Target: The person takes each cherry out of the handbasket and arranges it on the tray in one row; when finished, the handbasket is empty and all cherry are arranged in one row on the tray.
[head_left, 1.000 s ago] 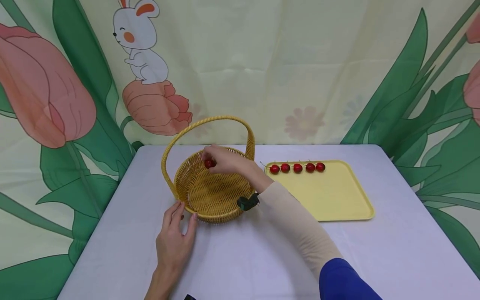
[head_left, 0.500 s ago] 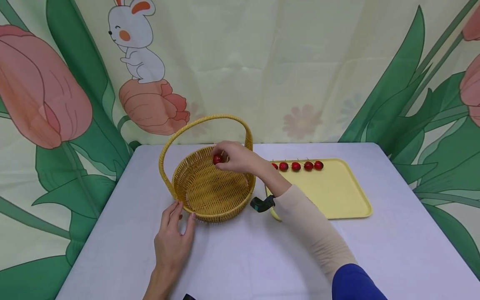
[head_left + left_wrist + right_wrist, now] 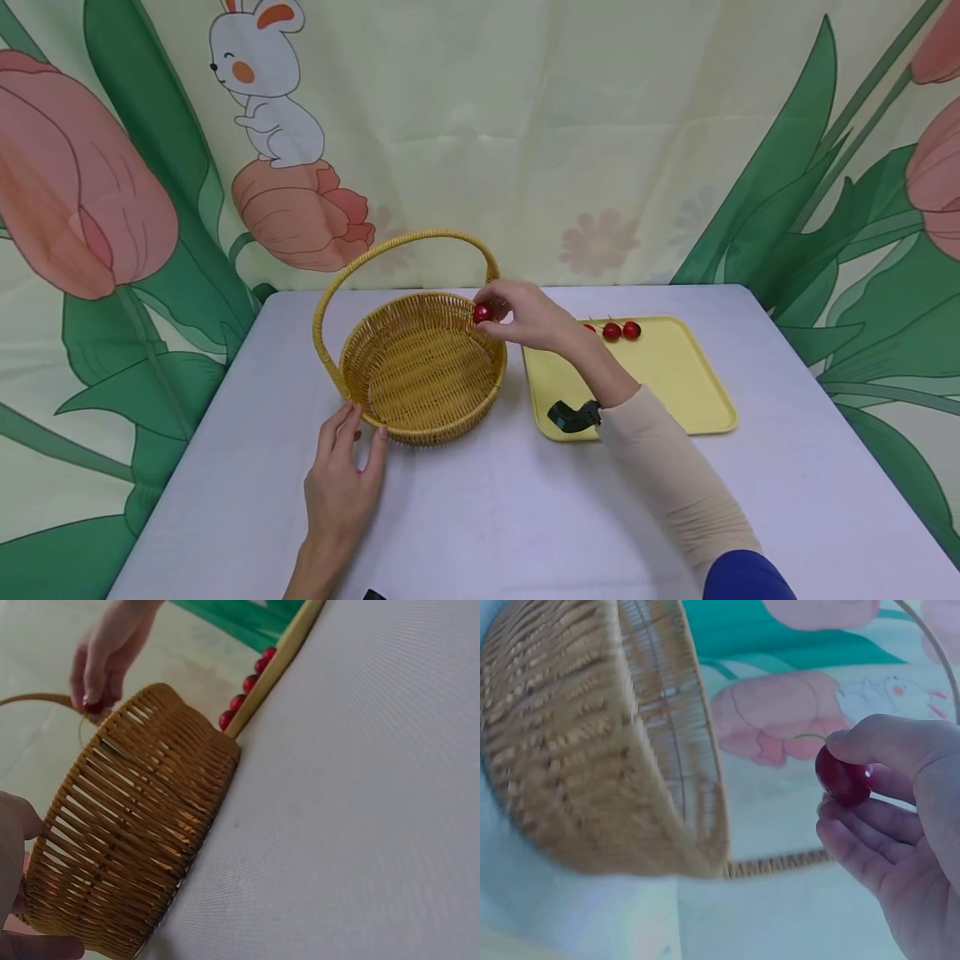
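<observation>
My right hand [image 3: 521, 315] pinches a dark red cherry [image 3: 845, 776] between thumb and fingers, over the right rim of the round wicker basket [image 3: 422, 435]. A thin green stem sticks out from the cherry in the right wrist view. My left hand [image 3: 341, 475] touches the basket's front left rim with thumb and fingertips, its fingers fairly straight. The basket's floor shows bare in the head view. To the right, a row of red cherries [image 3: 612, 332] lies along the back edge of the yellow tray [image 3: 660, 400], partly hidden behind my right hand and wrist.
The basket's tall arched handle [image 3: 405, 242] rises above its rim. A white cloth covers the table [image 3: 465, 517]. Behind it hangs a curtain [image 3: 450, 167] printed with tulips and a rabbit. A small dark device [image 3: 573, 417] sits at my right wrist.
My right hand has moved to the right with the cherry, from over the basket's inside to its right rim, and now hides more of the cherry row. The left hand stays at the rim.
</observation>
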Action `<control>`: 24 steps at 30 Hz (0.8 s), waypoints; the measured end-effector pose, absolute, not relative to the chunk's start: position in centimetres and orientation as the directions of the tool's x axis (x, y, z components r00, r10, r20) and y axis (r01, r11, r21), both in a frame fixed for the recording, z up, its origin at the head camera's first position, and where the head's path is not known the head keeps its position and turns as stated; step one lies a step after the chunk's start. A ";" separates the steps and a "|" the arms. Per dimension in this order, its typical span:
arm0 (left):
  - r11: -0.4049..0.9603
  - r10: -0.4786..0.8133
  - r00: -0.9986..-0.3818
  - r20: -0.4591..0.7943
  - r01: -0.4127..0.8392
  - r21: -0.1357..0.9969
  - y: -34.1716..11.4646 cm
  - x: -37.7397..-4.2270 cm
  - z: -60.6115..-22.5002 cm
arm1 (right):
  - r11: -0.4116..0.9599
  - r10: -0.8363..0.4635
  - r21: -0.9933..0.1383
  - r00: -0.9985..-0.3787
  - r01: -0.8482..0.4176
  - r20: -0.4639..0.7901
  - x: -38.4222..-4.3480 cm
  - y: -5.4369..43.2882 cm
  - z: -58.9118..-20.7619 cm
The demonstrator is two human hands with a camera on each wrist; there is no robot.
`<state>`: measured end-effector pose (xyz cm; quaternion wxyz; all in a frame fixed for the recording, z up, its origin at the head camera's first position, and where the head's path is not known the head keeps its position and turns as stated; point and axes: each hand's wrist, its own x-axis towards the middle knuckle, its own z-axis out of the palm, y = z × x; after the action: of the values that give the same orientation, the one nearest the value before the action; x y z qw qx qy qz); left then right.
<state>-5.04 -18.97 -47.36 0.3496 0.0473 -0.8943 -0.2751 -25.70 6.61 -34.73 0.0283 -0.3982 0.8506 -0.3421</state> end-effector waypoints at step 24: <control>0.841 -0.289 -0.769 0.571 0.082 0.535 -18.9 -5.0 -47.2 | 0.576 -0.489 -0.558 -0.799 -0.597 0.350 -26.8 18.9 -37.0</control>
<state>-4.96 -18.87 -47.24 0.3353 0.0575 -0.8988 -0.2764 -26.80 18.90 -37.00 -0.0787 -0.3073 0.8841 -0.3432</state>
